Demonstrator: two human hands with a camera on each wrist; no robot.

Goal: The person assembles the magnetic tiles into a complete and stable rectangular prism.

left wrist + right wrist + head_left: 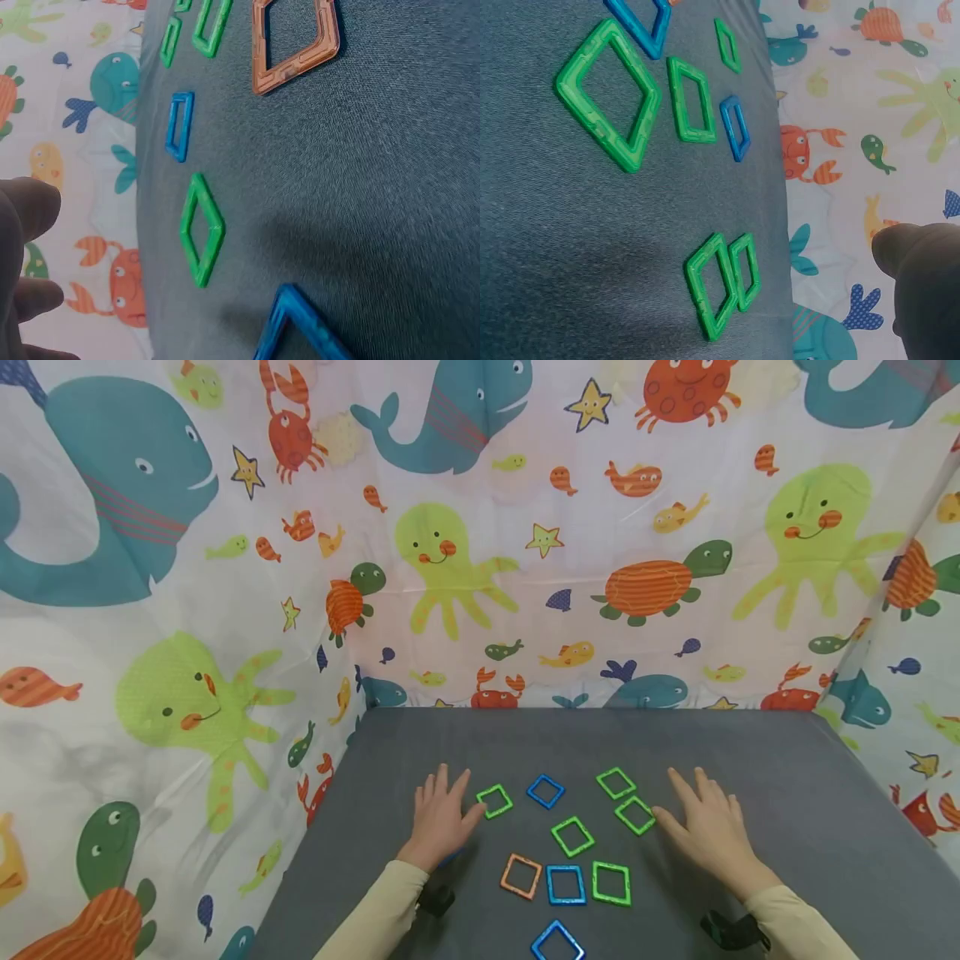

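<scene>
My left hand (441, 818) hovers over the left of the grey table, fingers spread, holding nothing. Its thumb is close to a green square frame (500, 812); whether they touch I cannot tell. Beneath that hand lies a blue frame (315, 319), mostly hidden in the head view. On the right, my right hand (711, 831) is likewise spread and holds nothing. Its thumb tip is beside a green frame (627, 824), which lies against another green frame (626, 792). Between the hands are a blue frame (555, 799) and a green frame (562, 843).
Closer to me, an orange frame (506, 870), a blue frame (567, 902) and a green frame (595, 882) form a loose row. One more blue frame (543, 933) lies at the bottom edge of the view. A sea-animal curtain (480, 668) encloses the grey table (420, 735).
</scene>
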